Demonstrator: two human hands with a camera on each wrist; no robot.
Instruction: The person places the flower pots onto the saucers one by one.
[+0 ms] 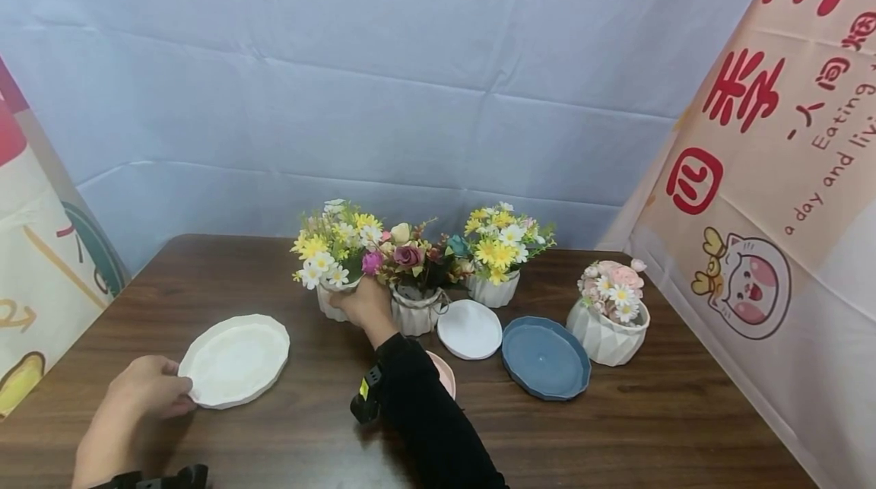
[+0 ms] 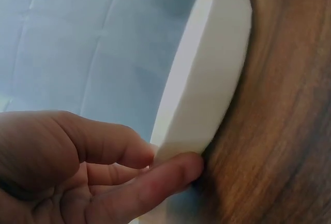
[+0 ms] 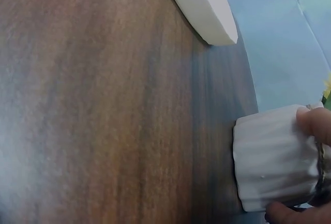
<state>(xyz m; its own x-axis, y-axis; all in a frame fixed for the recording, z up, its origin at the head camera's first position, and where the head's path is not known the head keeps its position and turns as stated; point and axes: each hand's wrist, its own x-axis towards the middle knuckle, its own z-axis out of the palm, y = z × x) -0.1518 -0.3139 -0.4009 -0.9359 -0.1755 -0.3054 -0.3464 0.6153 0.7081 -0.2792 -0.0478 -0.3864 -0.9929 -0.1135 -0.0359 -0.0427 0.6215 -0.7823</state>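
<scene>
On the left of the head view, my left hand (image 1: 146, 390) pinches the near left rim of a white faceted saucer (image 1: 236, 361). The left wrist view shows thumb and finger on the tall side wall of that saucer (image 2: 207, 74), which sits on the wood. My right hand (image 1: 366, 308) grips a white ribbed flowerpot (image 1: 328, 303) holding yellow and white daisies (image 1: 335, 244). In the right wrist view, fingers (image 3: 314, 123) lie on both sides of the pot (image 3: 274, 157) near its rim, the pot lying close along the tabletop.
Right of that pot stands a ribbed pot (image 1: 414, 314) with purple roses, then another daisy pot (image 1: 494, 290). A small white saucer (image 1: 469, 330), a blue saucer (image 1: 546, 358) and a partly hidden pink saucer (image 1: 445, 373) lie before them. A faceted pot (image 1: 605, 333) stands far right.
</scene>
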